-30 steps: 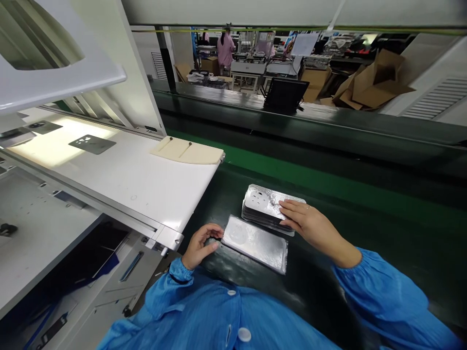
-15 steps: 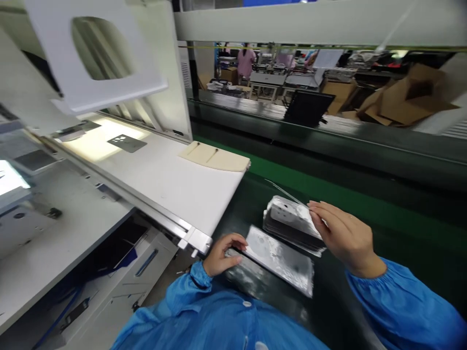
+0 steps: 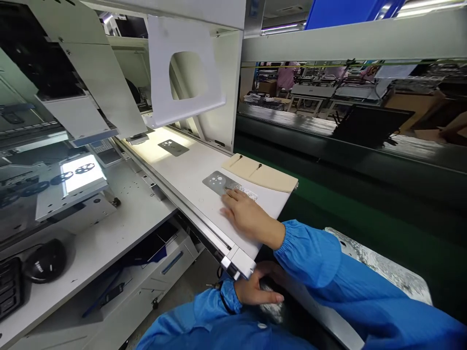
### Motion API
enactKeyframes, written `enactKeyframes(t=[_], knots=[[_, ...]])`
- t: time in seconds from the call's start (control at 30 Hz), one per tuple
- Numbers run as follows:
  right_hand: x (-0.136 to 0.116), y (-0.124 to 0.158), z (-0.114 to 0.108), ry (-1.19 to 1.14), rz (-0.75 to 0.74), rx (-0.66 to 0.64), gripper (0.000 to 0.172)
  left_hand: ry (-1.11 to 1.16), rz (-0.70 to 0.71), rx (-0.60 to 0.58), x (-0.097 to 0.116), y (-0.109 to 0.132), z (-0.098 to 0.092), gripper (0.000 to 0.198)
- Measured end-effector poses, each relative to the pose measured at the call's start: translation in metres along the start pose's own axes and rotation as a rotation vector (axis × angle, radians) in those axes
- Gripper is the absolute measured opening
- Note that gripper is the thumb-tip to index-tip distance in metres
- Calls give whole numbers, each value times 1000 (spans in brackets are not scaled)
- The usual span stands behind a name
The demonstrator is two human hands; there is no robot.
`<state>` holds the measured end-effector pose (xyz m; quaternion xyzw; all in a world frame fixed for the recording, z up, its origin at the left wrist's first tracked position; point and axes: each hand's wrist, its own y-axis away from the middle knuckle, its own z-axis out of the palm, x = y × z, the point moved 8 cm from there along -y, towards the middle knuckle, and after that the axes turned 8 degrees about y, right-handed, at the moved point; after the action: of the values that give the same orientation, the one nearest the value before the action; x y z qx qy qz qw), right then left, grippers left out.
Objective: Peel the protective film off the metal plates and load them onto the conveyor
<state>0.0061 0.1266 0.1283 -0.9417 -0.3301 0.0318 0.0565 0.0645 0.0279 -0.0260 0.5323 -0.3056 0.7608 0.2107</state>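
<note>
Fingers (image 3: pixel 235 196) of our right hand (image 3: pixel 251 217) rest extended on plate (image 3: pixel 216 180); whether they grip, we cannot tell. Plate lies on belt (image 3: pixel 193 184), near beige board (image 3: pixel 268 179). Sideways drag from fingers could skew it against board. Our left hand (image 3: pixel 251 290) low by belt end, hold unclear.

A belt (image 3: pixel 189 187) runs from the machine panel (image 3: pixel 156 87) toward the person's right. On its near end lies a plate (image 3: pixel 213 181), with the right hand (image 3: pixel 244 214) over its lower right part; a second plate (image 3: pixel 173 148) lies farther up, left of the first. A board (image 3: pixel 260 172) sits along the belt's far edge, behind the nearer plate. The left hand (image 3: pixel 257 290) is just in front of the belt's near corner. Left of the belt, a mouse (image 3: pixel 45 261) stands on the surface (image 3: pixel 136 231), right of a keyboard (image 3: pixel 10 289). A third plate (image 3: pixel 383 265) lies right of the belt, partly behind the right sleeve (image 3: pixel 317 255).
</note>
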Motion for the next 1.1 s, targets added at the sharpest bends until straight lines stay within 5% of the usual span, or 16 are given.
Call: enactKeyframes(t=[0.17,0.4,1.1], knots=[[3,-5,12,-141,-13,-118,80,-23,15,-31,0,0,1,54],[16,-23,12,-193,-119,-95,76,-60,19,-72,-1,-2,5,55],[20,-31,12,-189,-75,-104,77,-102,97,-92,2,0,5,51]])
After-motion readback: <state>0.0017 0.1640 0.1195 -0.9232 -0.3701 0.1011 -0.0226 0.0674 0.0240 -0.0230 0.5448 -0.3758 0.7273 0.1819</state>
